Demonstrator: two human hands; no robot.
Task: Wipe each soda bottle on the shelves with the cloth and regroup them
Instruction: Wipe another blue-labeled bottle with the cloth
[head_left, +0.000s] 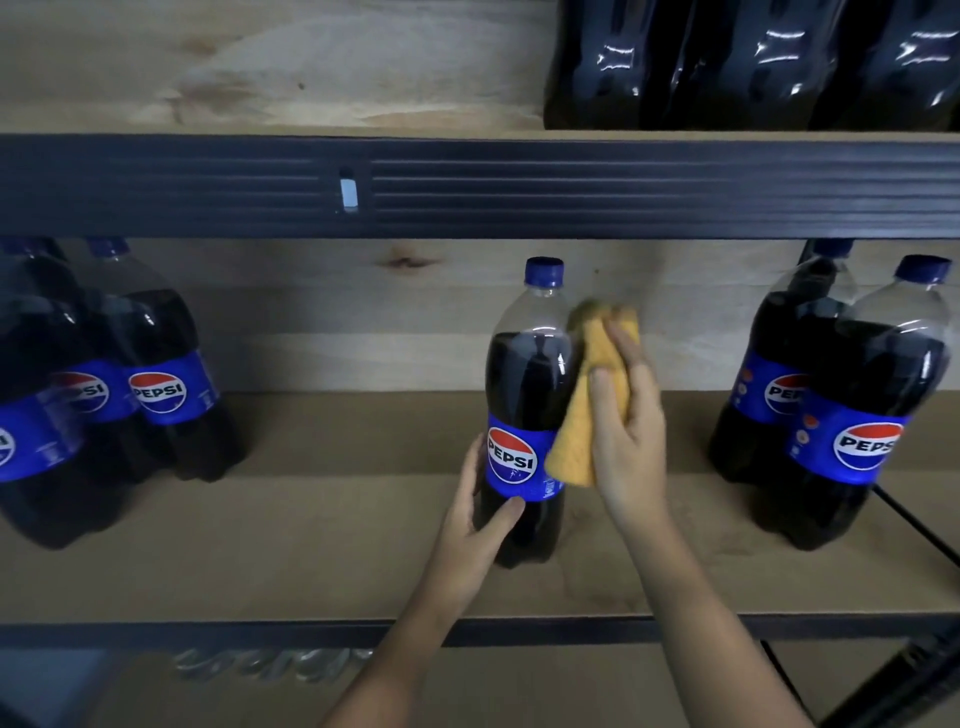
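While one soda bottle (524, 410) stands alone and upright at the middle of the lower shelf (332, 561), a person works on it with both hands. Their left hand (480, 525) steadies the bottle low down: the thumb lies across the front just under the blue label and the fingers (470, 470) curl round the left side. Their right hand (626, 415) holds a yellow-orange cloth (587, 405) against the bottle's right shoulder, fingers lying close together over the fabric and pressing it to the plastic, with a loose corner hanging down beside the label.

Well apart to the left, a cluster of bottles (119, 384) stands tight together; how many there are cannot be told, as the edge of the view cuts them off. Well apart to the right, two more bottles (852, 410) stand touching each other. On the upper shelf (311, 67), only the dark bases of several bottles (753, 67) show at the top right.

Judging by this, the task is in its middle: the wiping of the lone bottle is under way, and it has yet to join either group. Whether the grouped bottles are already wiped cannot be seen, so how much remains is uncertain. Under the lower shelf, something clear and shiny (270, 665) shows dimly.
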